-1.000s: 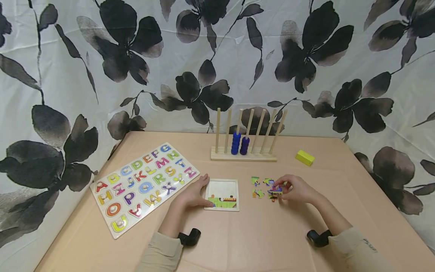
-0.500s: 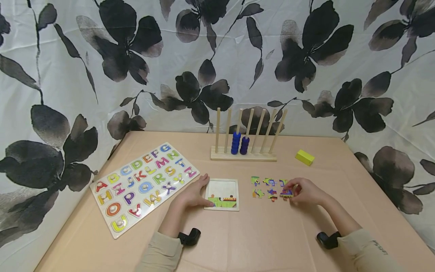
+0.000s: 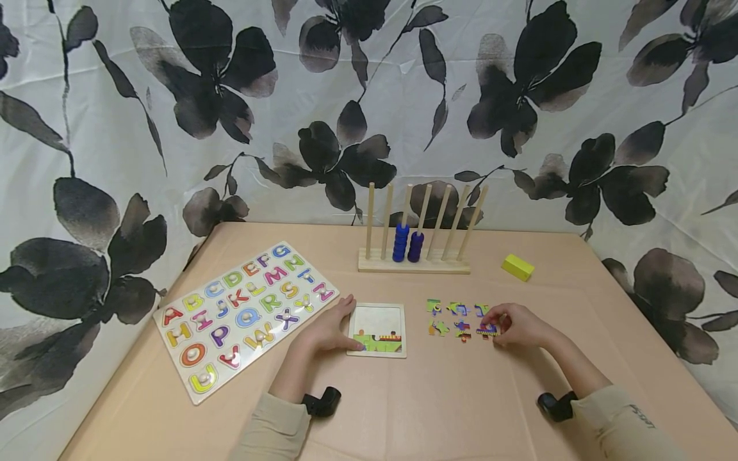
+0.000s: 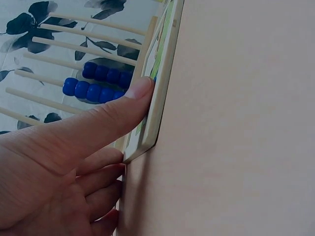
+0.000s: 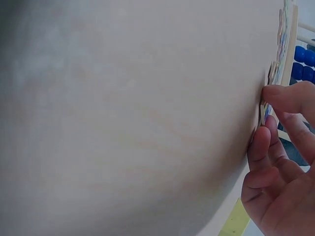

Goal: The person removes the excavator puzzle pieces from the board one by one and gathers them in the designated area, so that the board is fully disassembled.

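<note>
Currently, well apart on a bench (image 3: pixel 450 400), the left hand (image 3: pixel 323 330) lies relaxed, thumb pressing the white puzzle tray (image 3: pixel 377 318) near its closer left corner; the right hand (image 3: pixel 521 325) pinches a puzzle piece (image 3: pixel 487 329) ending the nearer row of loose pieces (image 3: pixel 439 328). Gripping only its edges should leave neighbours undisturbed. The right wrist view shows thumb and fingertips at its thin edge; the head view alone reveals both rows and the tray's partial green picture.

Table (image 3: pixel 450 397) with alphabet board (image 3: pixel 237 336), tray (image 3: pixel 377 320), pieces (image 3: pixel 463 328), abacus (image 3: pixel 414 266), block (image 3: pixel 517 267)
</note>
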### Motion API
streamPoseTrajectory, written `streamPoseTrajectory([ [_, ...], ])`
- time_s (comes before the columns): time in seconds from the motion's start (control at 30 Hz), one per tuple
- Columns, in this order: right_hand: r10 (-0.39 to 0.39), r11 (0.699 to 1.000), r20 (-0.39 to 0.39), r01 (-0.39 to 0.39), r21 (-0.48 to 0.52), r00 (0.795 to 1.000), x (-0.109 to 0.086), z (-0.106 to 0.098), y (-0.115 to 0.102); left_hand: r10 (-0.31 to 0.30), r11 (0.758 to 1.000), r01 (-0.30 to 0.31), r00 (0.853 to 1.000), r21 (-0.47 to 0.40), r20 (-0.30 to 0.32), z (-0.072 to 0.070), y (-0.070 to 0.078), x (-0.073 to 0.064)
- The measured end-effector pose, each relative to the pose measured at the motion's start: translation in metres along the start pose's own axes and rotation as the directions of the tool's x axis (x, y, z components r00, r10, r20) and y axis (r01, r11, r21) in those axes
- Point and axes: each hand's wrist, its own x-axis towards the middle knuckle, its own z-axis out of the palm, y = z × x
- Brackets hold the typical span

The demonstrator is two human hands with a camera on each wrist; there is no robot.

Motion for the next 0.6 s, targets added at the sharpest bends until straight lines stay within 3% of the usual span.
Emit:
streamPoseTrajectory([
  [0.6, -0.022, 1.0, -0.051, 0.022, 0.01, 0.998, -0.001, 0.0021, -0.0069, 0.001, 1.0, -0.001, 1.0, 0.0, -0.001, 0.0003, 0.0008, -0.001],
])
